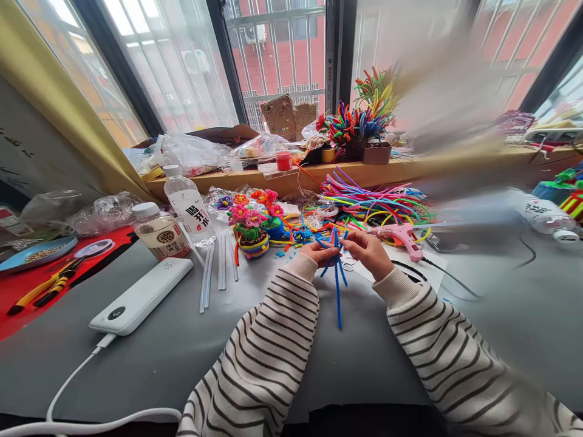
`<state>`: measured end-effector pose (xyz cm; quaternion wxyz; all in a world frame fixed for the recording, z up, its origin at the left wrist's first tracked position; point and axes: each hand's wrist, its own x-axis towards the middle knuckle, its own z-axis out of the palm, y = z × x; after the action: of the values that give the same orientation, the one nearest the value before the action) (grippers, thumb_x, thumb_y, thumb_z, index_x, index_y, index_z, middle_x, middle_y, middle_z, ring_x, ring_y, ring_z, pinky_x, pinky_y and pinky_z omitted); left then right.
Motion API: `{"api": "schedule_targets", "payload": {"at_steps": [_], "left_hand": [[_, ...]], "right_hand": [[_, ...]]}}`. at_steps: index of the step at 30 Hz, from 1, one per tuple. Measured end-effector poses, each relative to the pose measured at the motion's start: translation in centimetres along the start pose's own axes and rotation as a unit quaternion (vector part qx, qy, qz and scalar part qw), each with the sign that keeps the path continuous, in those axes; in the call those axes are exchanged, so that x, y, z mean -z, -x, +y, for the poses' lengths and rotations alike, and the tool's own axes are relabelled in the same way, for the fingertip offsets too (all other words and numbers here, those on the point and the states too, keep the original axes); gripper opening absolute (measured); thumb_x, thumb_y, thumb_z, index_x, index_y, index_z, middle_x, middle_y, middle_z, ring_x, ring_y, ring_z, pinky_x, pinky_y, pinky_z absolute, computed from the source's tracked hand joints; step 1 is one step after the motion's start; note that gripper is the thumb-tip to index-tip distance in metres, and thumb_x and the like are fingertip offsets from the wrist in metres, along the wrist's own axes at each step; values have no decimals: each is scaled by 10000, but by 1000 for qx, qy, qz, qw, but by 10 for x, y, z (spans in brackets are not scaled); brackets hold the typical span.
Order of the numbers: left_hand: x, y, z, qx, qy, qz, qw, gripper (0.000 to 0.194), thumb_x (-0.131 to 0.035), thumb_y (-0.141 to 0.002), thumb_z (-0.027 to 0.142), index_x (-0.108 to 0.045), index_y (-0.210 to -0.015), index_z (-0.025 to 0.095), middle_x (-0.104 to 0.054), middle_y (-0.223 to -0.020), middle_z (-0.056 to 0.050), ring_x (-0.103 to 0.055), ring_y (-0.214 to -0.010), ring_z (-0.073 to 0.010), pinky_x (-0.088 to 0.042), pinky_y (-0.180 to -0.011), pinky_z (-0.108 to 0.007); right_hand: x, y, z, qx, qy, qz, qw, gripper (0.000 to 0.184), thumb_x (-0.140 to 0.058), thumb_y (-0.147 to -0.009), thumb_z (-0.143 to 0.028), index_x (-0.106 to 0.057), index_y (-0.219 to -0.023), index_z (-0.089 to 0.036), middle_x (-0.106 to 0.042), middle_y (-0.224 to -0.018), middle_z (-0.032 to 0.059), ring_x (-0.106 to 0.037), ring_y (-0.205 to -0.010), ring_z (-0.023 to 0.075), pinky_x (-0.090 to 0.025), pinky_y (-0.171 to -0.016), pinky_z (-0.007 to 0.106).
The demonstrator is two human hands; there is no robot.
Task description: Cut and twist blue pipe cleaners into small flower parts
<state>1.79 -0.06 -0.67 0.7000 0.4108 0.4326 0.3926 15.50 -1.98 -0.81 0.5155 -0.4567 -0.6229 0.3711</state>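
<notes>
Both of my hands meet over the middle of the grey table around a bunch of blue pipe cleaners [337, 291]. My left hand [320, 250] grips the bunch from the left, where several short ends fan out, and one longer stem hangs straight down. From the other side, the fingers of my right hand [365, 250] pinch one of the blue pieces near its top. A pink glue gun [403, 238] lies just beyond my right hand. Behind my left hand stands a small pot [254, 244] of pipe-cleaner flowers.
A heap of coloured pipe cleaners [364, 200] lies behind the hands. Clear glue sticks [221, 261], a white power bank [141, 296] with a cable, two bottles [190, 206] and yellow-black pliers [48, 285] occupy the left. Another bottle [546, 217] lies at the right. The window sill holds potted pipe-cleaner plants [359, 124].
</notes>
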Motion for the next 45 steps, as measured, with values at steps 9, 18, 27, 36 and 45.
{"api": "schedule_targets", "payload": {"at_steps": [9,18,27,36,45], "left_hand": [[-2,1,2,-38,48,32,998,245,-707,-399,145,-542,-575,103,-584,-517,-11,-542,-479,-92,-435,-526,-222],[-1,-1,6,-126,108,89,982,257,-705,-378,162,-538,-566,109,-552,-484,34,-508,-444,-56,-435,-531,-209],[-1,-1,7,-159,150,91,971,288,-713,-340,183,-534,-554,110,-562,-491,34,-515,-450,-53,-425,-507,-187],[-3,2,6,-113,106,73,985,245,-702,-388,152,-553,-577,110,-569,-521,22,-522,-487,-65,-434,-589,-230],[5,-9,-3,-117,12,91,989,279,-703,-374,238,-600,-609,128,-564,-537,24,-488,-471,-53,-369,-478,-187]], "right_hand": [[1,-1,-2,-7,-14,29,999,285,-524,-619,-426,-482,-564,-149,-436,-480,-33,-332,-408,56,-267,-394,200],[-2,-2,1,-99,-111,-8,989,277,-576,-563,-412,-507,-552,-144,-459,-472,-41,-303,-364,31,-209,-362,194],[-3,0,0,-158,-164,-55,972,292,-598,-542,-406,-584,-613,-123,-445,-467,-43,-304,-363,19,-207,-367,192],[-4,0,3,-132,-183,20,974,256,-614,-538,-370,-576,-677,-158,-519,-606,-25,-387,-451,32,-312,-436,184],[-13,3,5,-147,-150,-1,978,317,-634,-511,-364,-610,-735,-141,-578,-669,14,-477,-561,78,-382,-540,222]]}}
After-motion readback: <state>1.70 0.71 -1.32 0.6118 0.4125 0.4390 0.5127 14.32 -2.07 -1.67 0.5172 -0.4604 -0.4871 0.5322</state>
